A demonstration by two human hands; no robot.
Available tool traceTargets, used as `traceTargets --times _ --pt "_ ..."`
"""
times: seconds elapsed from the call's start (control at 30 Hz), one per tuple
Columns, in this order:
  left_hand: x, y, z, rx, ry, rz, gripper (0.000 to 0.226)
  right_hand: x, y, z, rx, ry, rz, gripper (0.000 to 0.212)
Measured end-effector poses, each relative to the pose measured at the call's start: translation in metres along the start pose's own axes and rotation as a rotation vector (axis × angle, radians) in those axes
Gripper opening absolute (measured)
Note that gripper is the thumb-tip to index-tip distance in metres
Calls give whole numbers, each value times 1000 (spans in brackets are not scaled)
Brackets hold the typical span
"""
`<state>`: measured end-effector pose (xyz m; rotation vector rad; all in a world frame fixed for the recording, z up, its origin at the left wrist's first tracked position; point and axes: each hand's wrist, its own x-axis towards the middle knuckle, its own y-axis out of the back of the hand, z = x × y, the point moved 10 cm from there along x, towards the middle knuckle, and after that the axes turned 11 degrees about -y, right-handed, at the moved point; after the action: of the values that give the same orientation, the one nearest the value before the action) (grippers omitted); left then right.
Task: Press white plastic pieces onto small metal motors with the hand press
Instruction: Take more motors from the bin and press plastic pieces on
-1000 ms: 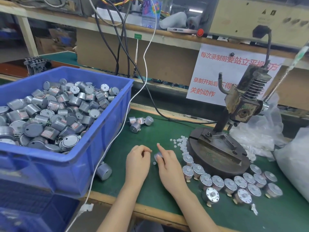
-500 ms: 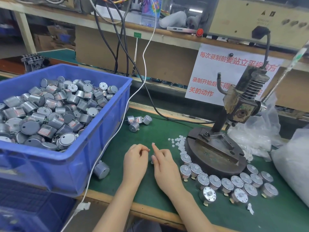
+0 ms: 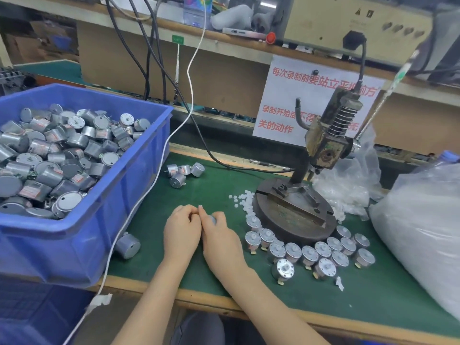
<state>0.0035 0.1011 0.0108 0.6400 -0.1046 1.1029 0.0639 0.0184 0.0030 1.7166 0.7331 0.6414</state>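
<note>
Head view: the right hand [image 3: 219, 235] curls its fingers round a motor [image 3: 213, 219] at mid-bench. The left hand [image 3: 183, 230] curls in against it; whether it pinches anything I cannot tell. The press [image 3: 293, 215] stands rightward and beyond, nearer the right hand.

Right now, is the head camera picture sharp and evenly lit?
Head view: soft, even light, faint shadows; wide-angle lens stretches the blue bin and plastic bag at the edges; left hand, right hand and the motor it grips look soft.
</note>
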Motion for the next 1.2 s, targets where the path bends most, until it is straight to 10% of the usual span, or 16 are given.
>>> traceTargets --times 0.23,0.47,0.73,0.97,1.2 --pt "1 1 2 -50 -3 -31 22 5 7 7 106 -85 -7 47" --pt "-8 -15 10 -173 -29 -182 18 14 16 41 938 -412 -137 32" --pt "-19 -18 40 68 -302 -215 17 3 -3 44 1272 -681 -488 35" --pt "-17 -13 41 20 -276 -174 18 5 57 39 541 -203 -57 36" --pt "-23 -15 52 43 -367 -214 33 0 49 25 293 26 -83 54"
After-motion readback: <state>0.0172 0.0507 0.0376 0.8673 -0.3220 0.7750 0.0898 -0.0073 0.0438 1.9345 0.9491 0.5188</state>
